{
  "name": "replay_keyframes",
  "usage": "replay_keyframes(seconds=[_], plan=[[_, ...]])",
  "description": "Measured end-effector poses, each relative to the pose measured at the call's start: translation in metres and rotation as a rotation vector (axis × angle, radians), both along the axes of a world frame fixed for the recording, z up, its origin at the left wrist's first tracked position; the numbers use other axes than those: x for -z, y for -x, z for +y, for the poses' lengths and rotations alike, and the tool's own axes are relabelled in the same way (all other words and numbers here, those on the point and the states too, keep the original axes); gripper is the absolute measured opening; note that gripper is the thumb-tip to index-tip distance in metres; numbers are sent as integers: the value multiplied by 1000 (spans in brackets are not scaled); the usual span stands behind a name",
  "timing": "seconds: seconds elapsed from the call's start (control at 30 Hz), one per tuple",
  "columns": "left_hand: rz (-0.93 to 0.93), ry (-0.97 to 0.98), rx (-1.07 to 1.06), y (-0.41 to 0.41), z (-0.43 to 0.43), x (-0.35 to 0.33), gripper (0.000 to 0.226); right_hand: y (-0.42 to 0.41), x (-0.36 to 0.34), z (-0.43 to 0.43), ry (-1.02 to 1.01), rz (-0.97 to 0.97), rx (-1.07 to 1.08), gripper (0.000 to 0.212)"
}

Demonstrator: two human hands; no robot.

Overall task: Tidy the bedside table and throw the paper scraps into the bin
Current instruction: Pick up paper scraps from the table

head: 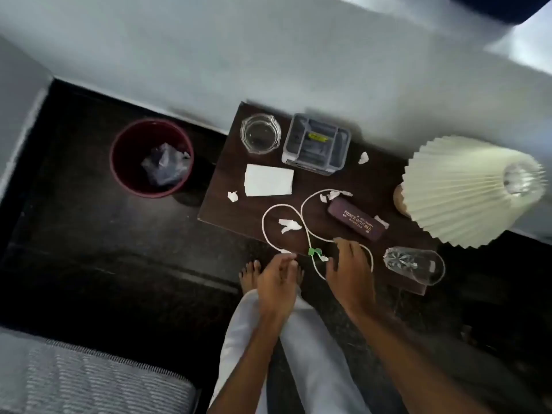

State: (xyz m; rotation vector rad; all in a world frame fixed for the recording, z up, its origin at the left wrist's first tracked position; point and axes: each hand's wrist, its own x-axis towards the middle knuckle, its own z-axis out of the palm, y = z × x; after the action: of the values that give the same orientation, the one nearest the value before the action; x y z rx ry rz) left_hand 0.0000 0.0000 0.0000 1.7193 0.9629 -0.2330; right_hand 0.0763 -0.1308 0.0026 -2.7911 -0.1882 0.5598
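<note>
From the head view, over the near edge of the bench point(227, 186), both hands work beside the looped white cable point(303, 216) — likely gathering it first. Right hand point(349, 273) rests spread, its grip open, fingers on the cable. Left hand point(277, 282) looks pinched; on what, I cannot tell. Paper scraps point(289, 225) lie scattered across the bench, the bin point(119, 138) well apart — on the floor, left.

A bedroom in a home. Small dark wooden worktop point(227, 186) right against a pale wall point(239, 55), with a lamp with a folded cream shade point(457, 189), a glasses case point(357, 219) and a white charging cable point(298, 222) on it. Dark red bin point(119, 162) on the dark floor point(89, 234) beside it. Bare feet point(249, 279) on the floor.
</note>
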Motion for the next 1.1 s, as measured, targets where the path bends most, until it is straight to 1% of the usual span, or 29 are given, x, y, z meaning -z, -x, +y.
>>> replay_keyframes(seconds=[0.03,0.1,0.17,0.2,0.23,0.27,0.33,0.37,0.4,0.47,0.5,0.57,0.67,0.73,0.8,0.9,0.97,1.03,1.1], plan=[[-17,9,-2,-5,-5,8,13,0,11,0,-21,31,1,39],[-4,-61,57,-23,-14,13,15,3,31,0,-25,78,-12,34],[61,-85,89,-38,-20,17,18,7,47,0,-33,140,-31,30],[112,-97,104,-42,-20,18,19,9,53,0,-53,150,-31,33],[126,-112,112,-45,-20,23,20,9,58,0,-79,143,-26,34],[88,-86,134,-46,-21,29,20,8,62,0,-95,133,-9,31],[34,-62,154,-48,-23,37,22,6,66,1,-131,120,46,13],[42,-79,176,-49,-22,39,22,3,66,2,-165,106,68,10],[56,-82,185,-51,-20,37,22,0,62,4,-193,79,80,12],[47,-46,130,-53,-18,35,21,-7,49,9,-267,16,87,16],[15,-40,98,-55,-15,30,20,-12,40,14,-297,-6,94,17],[-36,-53,24,-59,-6,21,18,-21,25,25,-345,-6,139,16],[-78,-69,-71,-66,19,7,14,-36,3,49,-459,84,223,18],[-117,16,-147,-69,40,-1,14,-44,-11,67,-555,201,282,20],[-140,91,-240,-71,64,-8,15,-53,-21,90,-642,354,342,17],[-147,173,-334,-75,102,-17,13,-64,-25,129,-691,439,359,14],[-149,199,-374,-75,131,-19,10,-72,-23,163,-734,494,384,19],[-138,191,-417,-76,163,-15,9,-80,-16,199,-733,560,328,25],[-118,163,-480,-75,199,-5,8,-85,-1,241,-664,539,175,21]])
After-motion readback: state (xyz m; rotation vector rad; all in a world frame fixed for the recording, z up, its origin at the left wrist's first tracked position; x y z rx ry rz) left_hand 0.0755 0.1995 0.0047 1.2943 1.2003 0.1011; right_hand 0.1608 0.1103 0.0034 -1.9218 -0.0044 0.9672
